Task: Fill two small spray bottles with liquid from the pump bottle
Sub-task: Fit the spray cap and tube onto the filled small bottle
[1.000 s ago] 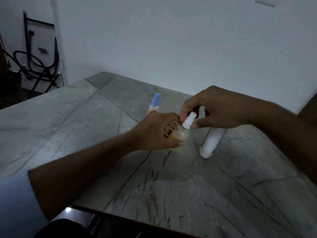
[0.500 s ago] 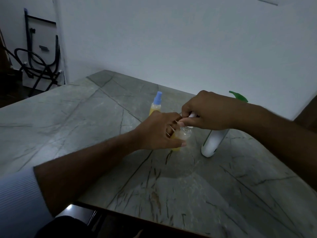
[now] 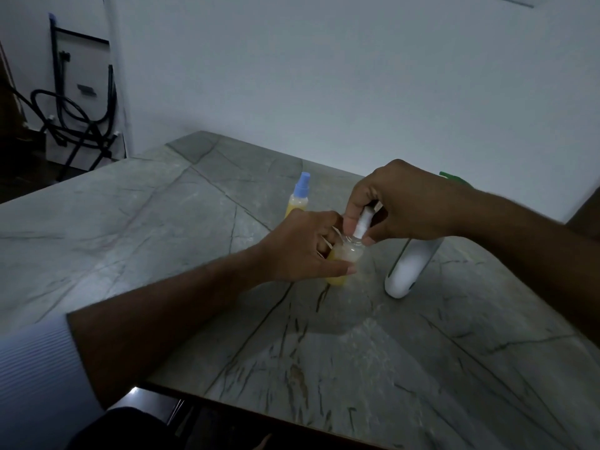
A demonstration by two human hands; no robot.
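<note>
A small clear spray bottle (image 3: 344, 258) with yellow liquid stands on the marble table (image 3: 162, 235). My left hand (image 3: 298, 245) is wrapped around its body. My right hand (image 3: 399, 203) pinches its white spray cap (image 3: 363, 225), which sits on the bottle's neck. Behind my left hand stands a second small spray bottle (image 3: 298, 199), yellow-filled with a blue cap on. The white pump bottle (image 3: 409, 269) stands to the right, mostly behind my right wrist; its green pump head (image 3: 453, 178) peeks out above the wrist.
A white wall runs close behind the table. A black metal frame with hoses (image 3: 71, 115) leans in the far left corner. The table's dark front edge (image 3: 207, 405) lies near my body.
My right hand closed over the white cap, then shifted its grip so the cap shows again between the fingers. The left hand kept hold of the bottle throughout.
</note>
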